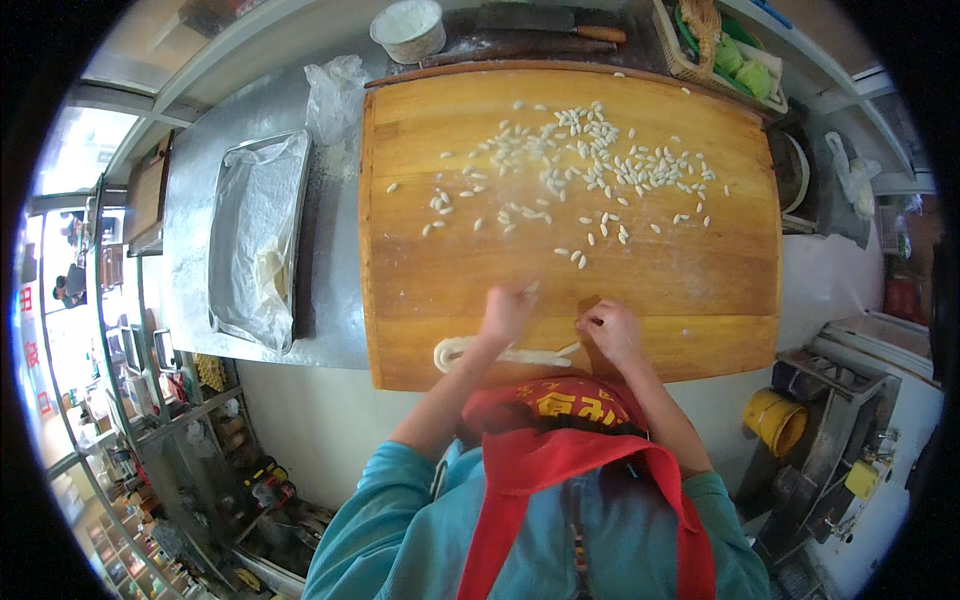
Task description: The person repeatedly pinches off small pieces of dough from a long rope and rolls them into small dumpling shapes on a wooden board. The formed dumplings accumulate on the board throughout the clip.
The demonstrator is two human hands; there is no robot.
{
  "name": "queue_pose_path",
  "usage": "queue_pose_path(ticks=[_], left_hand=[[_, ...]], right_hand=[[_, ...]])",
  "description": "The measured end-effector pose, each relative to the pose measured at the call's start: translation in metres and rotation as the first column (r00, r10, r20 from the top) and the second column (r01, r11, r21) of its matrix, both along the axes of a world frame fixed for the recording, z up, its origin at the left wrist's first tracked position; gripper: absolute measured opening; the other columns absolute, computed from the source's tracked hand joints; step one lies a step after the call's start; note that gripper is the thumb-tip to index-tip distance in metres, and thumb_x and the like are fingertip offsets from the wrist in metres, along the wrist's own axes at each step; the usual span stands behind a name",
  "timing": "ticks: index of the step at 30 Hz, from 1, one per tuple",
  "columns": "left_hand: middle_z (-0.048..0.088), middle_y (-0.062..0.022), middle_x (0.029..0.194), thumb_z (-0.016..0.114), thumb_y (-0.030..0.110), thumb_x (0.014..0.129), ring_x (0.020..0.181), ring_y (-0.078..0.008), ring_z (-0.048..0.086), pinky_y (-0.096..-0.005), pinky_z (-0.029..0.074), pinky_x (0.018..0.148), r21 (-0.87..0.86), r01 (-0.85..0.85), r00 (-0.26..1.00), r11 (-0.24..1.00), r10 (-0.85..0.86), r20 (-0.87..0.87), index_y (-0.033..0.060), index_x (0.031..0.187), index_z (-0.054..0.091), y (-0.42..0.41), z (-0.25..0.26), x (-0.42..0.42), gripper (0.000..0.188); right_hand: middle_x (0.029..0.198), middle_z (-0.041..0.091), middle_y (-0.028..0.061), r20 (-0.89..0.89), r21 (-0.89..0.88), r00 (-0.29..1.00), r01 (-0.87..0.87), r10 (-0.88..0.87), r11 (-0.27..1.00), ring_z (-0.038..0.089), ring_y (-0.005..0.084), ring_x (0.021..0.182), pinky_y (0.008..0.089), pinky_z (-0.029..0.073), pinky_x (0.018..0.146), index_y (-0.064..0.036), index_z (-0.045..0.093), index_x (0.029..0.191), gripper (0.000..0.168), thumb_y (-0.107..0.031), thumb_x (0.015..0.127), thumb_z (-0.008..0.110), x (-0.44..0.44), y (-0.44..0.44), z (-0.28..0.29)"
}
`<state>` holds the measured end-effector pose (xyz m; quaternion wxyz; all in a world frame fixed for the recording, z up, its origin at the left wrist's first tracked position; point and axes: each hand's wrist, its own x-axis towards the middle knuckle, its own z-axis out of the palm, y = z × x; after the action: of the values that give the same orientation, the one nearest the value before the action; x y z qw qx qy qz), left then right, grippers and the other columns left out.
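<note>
A wooden board (465, 262) lies before me, with many small white dough pieces (600, 150) scattered over its far half. Near its front edge rests a long folded rope of pale dough (517, 355), looped at the left. Above that rope is my left hand (510, 307), blurred, its fingers curled around what looks like a small bit of dough; its grip is unclear. My right hand (611, 326) is at the board's front, fingertips pinched together near the rope's right end. Whether it holds dough cannot be made out.
Left of the board, a metal tray (214, 247) lined with plastic lies on a metal table (330, 300). Beyond the board are a white tub (407, 34), a cleaver (525, 18) and a basket (675, 52) with greens. A yellow bucket (776, 421) stands lower right.
</note>
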<state>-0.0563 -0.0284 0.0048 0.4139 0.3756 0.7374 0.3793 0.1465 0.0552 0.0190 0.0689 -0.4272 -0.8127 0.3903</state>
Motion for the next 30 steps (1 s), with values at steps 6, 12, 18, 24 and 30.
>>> queue_pose_path(ticks=[6, 12, 18, 24, 30], left_hand=[[0.063, -0.0173, 0.101, 0.061, 0.0, 0.073, 0.085, -0.0294, 0.06, -0.035, 0.049, 0.072, 0.299, 0.156, 0.909, 0.941, -0.018, -0.417, 0.0048, 0.096, 0.067, 0.009, 0.01, 0.004, 0.024], [0.062, -0.0155, 0.089, 0.065, 0.009, 0.071, 0.09, -0.0313, 0.057, -0.039, 0.047, 0.076, -0.202, -0.057, 0.938, 0.978, -0.017, -0.347, 0.0027, 0.086, 0.064, 0.005, 0.015, -0.001, 0.016], [0.063, -0.015, 0.078, 0.063, 0.016, 0.08, 0.07, -0.0294, 0.06, -0.0377, 0.048, 0.065, 0.123, 0.191, 0.732, 0.974, -0.058, -0.679, 0.0018, 0.093, 0.061, -0.004, -0.002, 0.0, 0.02], [0.062, -0.0166, 0.076, 0.054, 0.008, 0.087, 0.066, -0.0201, 0.06, -0.0277, 0.046, 0.06, -0.056, 0.121, 0.951, 0.991, -0.1, 0.294, -0.0022, 0.095, 0.061, -0.002, 0.004, 0.016, 0.014], [0.066, -0.0155, 0.085, 0.055, 0.006, 0.086, 0.07, -0.0196, 0.062, -0.0322, 0.048, 0.063, 0.221, 0.206, 0.977, 0.953, -0.214, 0.016, -0.0009, 0.103, 0.061, -0.002, 0.016, 0.026, 0.02]], right_hand=[[0.067, 0.063, 0.0112, 0.185, 0.03, 0.974, 0.124, -0.128, 0.992, 0.061, 0.0282, 0.063, 0.0382, 0.046, 0.056, -0.007, 0.066, 0.066, 0.035, -0.041, 0.063, 0.075, -0.011, 0.016, 0.006], [0.062, 0.062, 0.0144, 0.364, -0.001, 0.916, 0.18, -0.167, 0.984, 0.06, 0.0319, 0.058, 0.0406, 0.046, 0.054, -0.007, 0.065, 0.063, 0.044, -0.05, 0.07, 0.069, -0.024, 0.035, 0.003], [0.056, 0.06, 0.0114, 0.229, -0.184, 0.906, 0.399, -0.355, 0.898, 0.06, 0.0214, 0.053, 0.0345, 0.045, 0.05, -0.003, 0.066, 0.064, 0.048, -0.044, 0.086, 0.056, -0.025, 0.036, -0.009], [0.062, 0.061, 0.0029, -0.362, -0.587, 0.775, 0.241, -0.517, 0.773, 0.054, 0.0096, 0.053, 0.0249, 0.042, 0.049, 0.001, 0.064, 0.074, 0.037, -0.032, 0.088, 0.058, -0.032, 0.017, -0.017], [0.063, 0.061, 0.0044, -0.051, -0.84, 0.904, 0.191, -0.424, 0.507, 0.053, 0.0095, 0.049, 0.0231, 0.04, 0.044, 0.0, 0.064, 0.076, 0.028, -0.027, 0.085, 0.063, -0.038, 0.009, 0.02]])
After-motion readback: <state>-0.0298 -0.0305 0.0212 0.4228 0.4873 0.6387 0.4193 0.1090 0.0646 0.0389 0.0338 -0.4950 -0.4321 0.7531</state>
